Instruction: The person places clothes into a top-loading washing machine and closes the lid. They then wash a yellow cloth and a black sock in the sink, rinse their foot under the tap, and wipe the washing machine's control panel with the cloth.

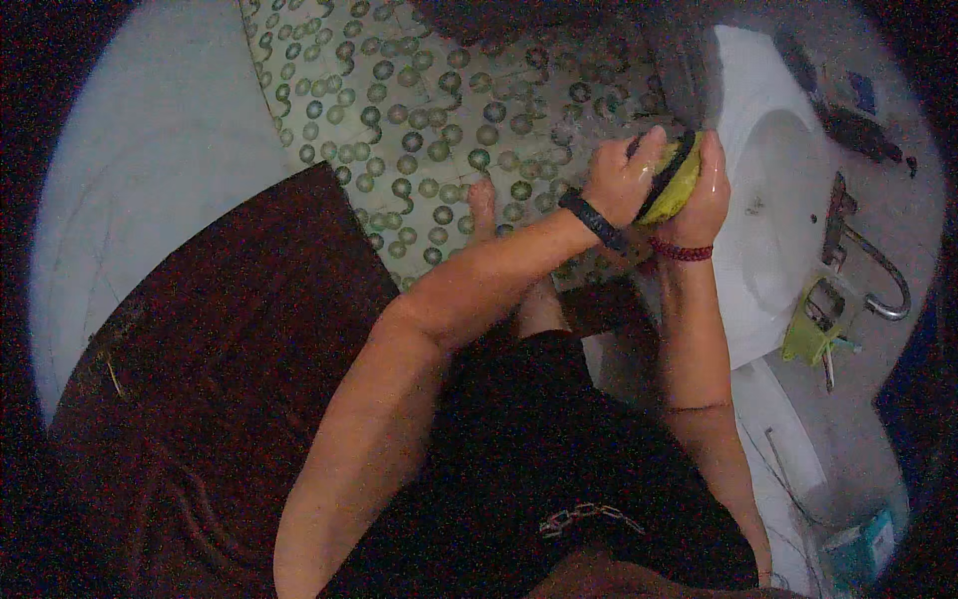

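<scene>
Both of my hands grip a yellow item with a black band (pixel 677 176), held above the floor beside the washbasin. Its exact kind I cannot tell, since my fingers cover much of it. My left hand (pixel 620 178), with a dark bracelet at the wrist, presses on its left side. On the opposite side is my right hand (pixel 711 196), above a red braided bracelet. Wet shine shows on the fingers of both hands. To their right lies the white washbasin (pixel 782 195), with a curved metal faucet (pixel 891 288) at its far side.
A yellow-green holder (pixel 808 322) with toothbrushes stands by the basin. A dark brown door (pixel 247 322) spans the left, before a pale wall (pixel 165 127). My bare foot (pixel 483 202) rests on the circle-patterned floor (pixel 404 112). A teal-and-white box (pixel 864 550) sits at lower right.
</scene>
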### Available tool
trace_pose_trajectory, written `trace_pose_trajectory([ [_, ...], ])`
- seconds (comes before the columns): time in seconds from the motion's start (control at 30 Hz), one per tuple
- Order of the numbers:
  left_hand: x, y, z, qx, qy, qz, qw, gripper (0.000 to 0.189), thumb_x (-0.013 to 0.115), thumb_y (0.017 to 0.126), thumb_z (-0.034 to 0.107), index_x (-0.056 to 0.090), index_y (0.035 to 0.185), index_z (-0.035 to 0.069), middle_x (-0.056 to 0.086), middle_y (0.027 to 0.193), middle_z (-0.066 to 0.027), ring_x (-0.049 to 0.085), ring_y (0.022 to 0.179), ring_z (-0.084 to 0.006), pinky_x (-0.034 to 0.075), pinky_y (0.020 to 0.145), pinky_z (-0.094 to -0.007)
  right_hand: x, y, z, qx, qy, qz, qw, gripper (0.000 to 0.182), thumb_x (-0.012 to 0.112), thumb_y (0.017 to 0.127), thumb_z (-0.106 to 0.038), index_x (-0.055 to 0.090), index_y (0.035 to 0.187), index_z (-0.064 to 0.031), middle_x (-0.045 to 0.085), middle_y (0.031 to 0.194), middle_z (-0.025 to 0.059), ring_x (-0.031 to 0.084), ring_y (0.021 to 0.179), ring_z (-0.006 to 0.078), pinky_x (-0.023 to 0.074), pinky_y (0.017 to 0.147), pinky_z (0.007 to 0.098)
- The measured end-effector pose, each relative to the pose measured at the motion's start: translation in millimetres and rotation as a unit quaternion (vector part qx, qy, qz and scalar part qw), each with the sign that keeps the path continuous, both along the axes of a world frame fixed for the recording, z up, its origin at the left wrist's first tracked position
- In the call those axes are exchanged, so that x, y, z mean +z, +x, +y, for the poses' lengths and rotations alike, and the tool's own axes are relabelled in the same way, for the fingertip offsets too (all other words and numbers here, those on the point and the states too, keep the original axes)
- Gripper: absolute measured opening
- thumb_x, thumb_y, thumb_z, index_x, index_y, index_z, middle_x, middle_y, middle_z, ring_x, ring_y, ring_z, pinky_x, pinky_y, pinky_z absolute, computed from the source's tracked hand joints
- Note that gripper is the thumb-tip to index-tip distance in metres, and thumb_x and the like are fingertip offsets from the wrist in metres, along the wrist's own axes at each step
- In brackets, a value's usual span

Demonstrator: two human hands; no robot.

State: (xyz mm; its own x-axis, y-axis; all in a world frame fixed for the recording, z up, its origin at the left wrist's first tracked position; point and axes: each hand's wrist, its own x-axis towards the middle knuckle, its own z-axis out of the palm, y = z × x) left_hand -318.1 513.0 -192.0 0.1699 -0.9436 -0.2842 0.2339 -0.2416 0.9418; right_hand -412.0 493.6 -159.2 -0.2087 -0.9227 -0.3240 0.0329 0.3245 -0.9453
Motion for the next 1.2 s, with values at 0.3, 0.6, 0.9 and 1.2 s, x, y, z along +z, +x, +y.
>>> trace_pose_trajectory([
  [0.3,6.1,53.8,3.3,-0.095,-0.053,-0.033,0.993,0.028,0.056,0.084,0.027,0.054,0.074,0.001,0.052,0.059,-0.0053,0.045,0.056,-0.0107,0.039,0.053,-0.0282,15.4,18.4,-4.7,-0.047,0.097,-0.224,0.969,0.023,0.054,0.086,-0.027,0.057,0.091,-0.0048,0.058,0.085,0.0040,0.056,0.077,0.0146,0.0458,0.070,0.0278],
  [0.6,-35.2,65.4,46.6,-0.206,0.010,-0.174,0.963,0.030,0.063,0.077,0.032,0.053,0.080,0.004,0.052,0.065,-0.0069,0.051,0.060,-0.0157,0.042,0.055,-0.0308,40.3,-172.4,26.6,-0.278,-0.001,-0.099,0.955,0.049,0.038,0.090,-0.041,0.042,0.123,-0.0042,0.048,0.121,0.0118,0.047,0.109,0.0307,0.0380,0.093,0.0444],
  [0.9,-120.5,105.0,135.9,-0.236,0.058,-0.357,0.902,0.029,0.060,0.076,0.029,0.053,0.079,0.001,0.055,0.069,-0.0154,0.055,0.067,-0.0314,0.044,0.060,-0.0391,-125.2,-277.7,6.2,0.306,0.169,0.693,0.630,0.063,0.044,0.083,-0.049,0.038,0.127,-0.0036,0.040,0.129,0.0177,0.036,0.119,0.0329,0.0248,0.102,0.0385],
  [1.2,-122.8,126.6,130.7,-0.266,0.129,-0.336,0.894,0.026,0.056,0.084,0.029,0.058,0.091,0.004,0.060,0.070,-0.0041,0.056,0.059,-0.0106,0.045,0.054,-0.0259,-169.6,-304.8,-12.5,0.054,-0.147,0.713,0.683,0.045,0.057,0.080,-0.030,0.049,0.115,-0.0036,0.058,0.098,0.0141,0.060,0.081,0.0225,0.0492,0.067,0.0337],
])
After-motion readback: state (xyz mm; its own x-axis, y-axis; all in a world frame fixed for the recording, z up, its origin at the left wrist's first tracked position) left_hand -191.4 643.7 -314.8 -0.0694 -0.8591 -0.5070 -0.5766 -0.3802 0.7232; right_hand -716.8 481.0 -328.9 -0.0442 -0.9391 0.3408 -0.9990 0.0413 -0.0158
